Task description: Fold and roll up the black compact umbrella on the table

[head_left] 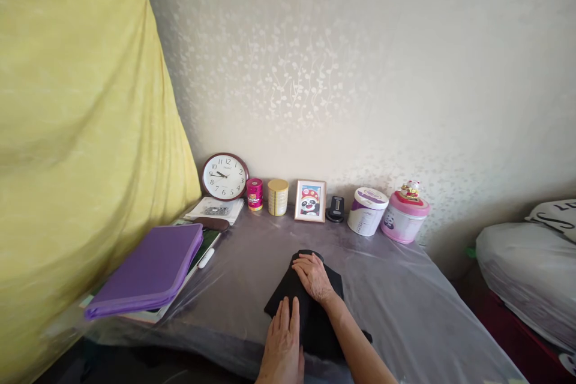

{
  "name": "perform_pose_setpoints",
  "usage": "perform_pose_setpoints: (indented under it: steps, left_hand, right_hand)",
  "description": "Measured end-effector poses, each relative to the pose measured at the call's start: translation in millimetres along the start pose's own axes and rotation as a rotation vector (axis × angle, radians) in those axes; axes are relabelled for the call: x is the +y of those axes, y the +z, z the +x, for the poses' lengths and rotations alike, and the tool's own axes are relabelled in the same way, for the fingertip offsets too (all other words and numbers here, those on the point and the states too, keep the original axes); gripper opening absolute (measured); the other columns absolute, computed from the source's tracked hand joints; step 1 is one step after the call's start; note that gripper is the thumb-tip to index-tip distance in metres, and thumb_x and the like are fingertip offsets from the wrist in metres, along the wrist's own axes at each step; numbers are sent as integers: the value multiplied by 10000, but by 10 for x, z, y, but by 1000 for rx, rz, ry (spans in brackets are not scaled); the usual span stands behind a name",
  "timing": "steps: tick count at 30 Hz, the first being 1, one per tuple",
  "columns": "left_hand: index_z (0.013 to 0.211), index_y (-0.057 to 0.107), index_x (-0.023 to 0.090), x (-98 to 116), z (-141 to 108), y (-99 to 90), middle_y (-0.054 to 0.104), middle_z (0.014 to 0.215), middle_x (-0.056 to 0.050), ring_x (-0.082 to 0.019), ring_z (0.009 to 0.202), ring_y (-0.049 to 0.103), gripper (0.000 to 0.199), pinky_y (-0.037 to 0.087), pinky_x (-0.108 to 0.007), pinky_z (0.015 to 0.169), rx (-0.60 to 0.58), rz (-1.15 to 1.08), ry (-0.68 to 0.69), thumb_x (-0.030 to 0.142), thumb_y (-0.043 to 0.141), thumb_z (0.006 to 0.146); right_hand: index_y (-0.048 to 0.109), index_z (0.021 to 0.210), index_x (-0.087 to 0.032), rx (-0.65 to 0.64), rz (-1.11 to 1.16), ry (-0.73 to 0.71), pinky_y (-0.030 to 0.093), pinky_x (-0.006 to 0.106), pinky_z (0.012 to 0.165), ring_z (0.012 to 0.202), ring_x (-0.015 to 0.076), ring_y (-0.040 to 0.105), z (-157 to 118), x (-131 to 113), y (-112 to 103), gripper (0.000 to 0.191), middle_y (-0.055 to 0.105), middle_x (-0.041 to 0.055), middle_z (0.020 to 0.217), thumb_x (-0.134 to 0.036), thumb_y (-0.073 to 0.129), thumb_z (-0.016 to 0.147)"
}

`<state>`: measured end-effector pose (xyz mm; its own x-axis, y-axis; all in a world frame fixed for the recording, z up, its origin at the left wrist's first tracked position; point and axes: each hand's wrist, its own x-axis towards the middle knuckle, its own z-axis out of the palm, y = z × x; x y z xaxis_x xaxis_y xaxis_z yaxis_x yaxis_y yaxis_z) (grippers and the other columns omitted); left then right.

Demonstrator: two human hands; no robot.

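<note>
A black folded garment [320, 324] lies on the grey-covered table [234, 288], close to the front edge. Its narrower end, which looks like a collar, points toward the wall. My right hand [312, 276] rests palm down across the upper part, fingers stretched to the left. Lower down, my left hand [282, 333] lies flat along the garment's left side, fingers extended forward and thumb apart. Neither hand grips the fabric visibly. My right forearm covers part of the garment's right side.
Along the wall stand a clock [225, 176], a pink tin [254, 194], a yellow-lidded can [278, 198], a framed panda picture [310, 200], a small black stand [335, 210] and two tubs [367, 212]. A purple folder [146, 267] lies left, beside a yellow curtain [85, 132].
</note>
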<state>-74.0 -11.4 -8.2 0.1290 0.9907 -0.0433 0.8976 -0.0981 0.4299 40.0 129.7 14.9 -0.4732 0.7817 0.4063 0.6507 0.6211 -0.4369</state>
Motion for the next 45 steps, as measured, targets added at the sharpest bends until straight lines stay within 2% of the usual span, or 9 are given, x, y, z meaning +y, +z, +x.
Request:
perform_pose_setpoints:
  steps: [3, 6, 12, 17, 22, 25, 30, 39, 45]
  left_hand:
    - [1404, 22, 133, 103, -33, -192, 65, 1498, -112, -235, 1371, 101, 964, 167, -344, 1095, -117, 43, -51, 52, 476, 557]
    - [1400, 26, 122, 195, -38, -320, 49, 1499, -110, -225, 1372, 96, 1006, 160, -323, 1095, -174, 62, -112, 15, 465, 502]
    - [1404, 36, 122, 180, -46, -246, 50, 1501, -104, -233, 1374, 82, 966, 138, -343, 1100, -139, 7, -118, 35, 463, 542]
    - [1408, 21, 126, 166, -106, -232, 86, 1500, -116, -217, 1372, 102, 941, 154, -319, 1095, -86, 17, -81, -1, 436, 574]
    - [1411, 23, 132, 164, -116, -277, 102, 1499, -115, -216, 1369, 118, 909, 177, -313, 1087, -75, 55, -51, -1, 424, 605]
    - [1412, 35, 128, 166, -121, -290, 104, 1499, -114, -220, 1368, 120, 897, 178, -321, 1088, -71, 69, -47, 8, 418, 611]
    - [1414, 39, 121, 194, -146, -312, 120, 1495, -116, -227, 1365, 140, 892, 202, -344, 1082, -58, 87, -46, 22, 407, 607]
    - [1411, 32, 111, 217, -156, -345, 117, 1491, -123, -232, 1365, 135, 883, 206, -342, 1083, -67, 80, -55, 11, 400, 614]
    - [1408, 30, 104, 220, -156, -320, 91, 1489, -138, -239, 1367, 116, 890, 191, -346, 1088, -81, 82, -59, 1, 412, 611]
  right_hand:
    - [694, 895, -264, -3, -11, 55, 189, 427, 1048, 1116, 181, 513, 103, 93, 6, 295, 698, 9, 996, -251, 399, 900]
    - [696, 880, -264, -6, -26, 111, 263, 377, 1012, 1107, 178, 510, 182, 169, 11, 304, 693, 4, 1007, -267, 393, 896]
    - [659, 991, -220, 109, 28, 326, 338, 302, 968, 1057, 179, 538, 211, 311, -28, 281, 644, 46, 1110, -272, 417, 859]
    - [618, 1016, -122, 242, 28, 606, 359, 357, 958, 1061, 234, 542, -191, 563, -272, 336, 623, 153, 1070, -244, 361, 836]
    - [620, 937, -163, 253, 147, 793, 492, 289, 732, 858, 193, 636, -737, 639, -436, 305, 671, 96, 891, -269, 363, 812]
    - [627, 894, -174, 226, 255, 827, 488, 227, 548, 672, 148, 643, -881, 563, -414, 309, 674, 47, 760, -322, 368, 814]
    - [645, 769, -178, 271, 432, 883, 429, 230, 441, 543, 160, 589, -873, 419, -394, 350, 616, 18, 583, -462, 440, 763]
    - [590, 620, -207, 358, 175, 759, 424, 295, 585, 624, 212, 588, -687, 320, -304, 343, 625, 51, 616, -488, 429, 734]
    - [607, 660, -169, 416, 303, 648, 400, 274, 562, 583, 178, 536, -612, 190, -363, 396, 596, 30, 593, -519, 438, 736]
